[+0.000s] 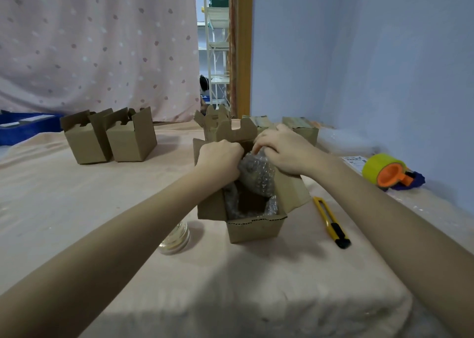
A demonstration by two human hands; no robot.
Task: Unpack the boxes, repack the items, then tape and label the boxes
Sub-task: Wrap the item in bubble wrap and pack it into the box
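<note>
1. A bench [102,209] under a pale pink cloth stands against a blue wall, with a dotted curtain [97,48] behind and a doorway showing shelves beyond
2. The box [254,209] in hand sits mid-bench, flaps open, its near flap edged with a dark dotted line; bubble wrap lines the inside
3. A wrapped item [256,171] in bubble wrap is half out of the box's mouth, at the far side
4. The left hand [220,158] is curled and grips the bundle's left side; the right hand [279,150] has its fingers bent over the top, pinching the wrap. Whether the bundle is going in or coming out cannot be told
5. A glass jar [175,237] stands just left of the box, partly hidden by the left forearm
6. A yellow cutter [331,222] lies right of the box; further right a tape gun [389,171] with a yellow-green roll rests beside a printed sheet [355,161]
7. Two open boxes [110,137] stand touching at far left; another open box [218,125] and two shut ones [300,127] stand behind the hands. A blue crate [15,127] sits at the far left edge
8. Progress, as a judgement: early to middle. Several boxes are opened and look emptied, and one item is out; no fresh tape or new label shows on any open box, so repacking, taping and labelling remain
9. Writing: the printed sheet carries text too small to read; no brand is legible anywhere
</note>
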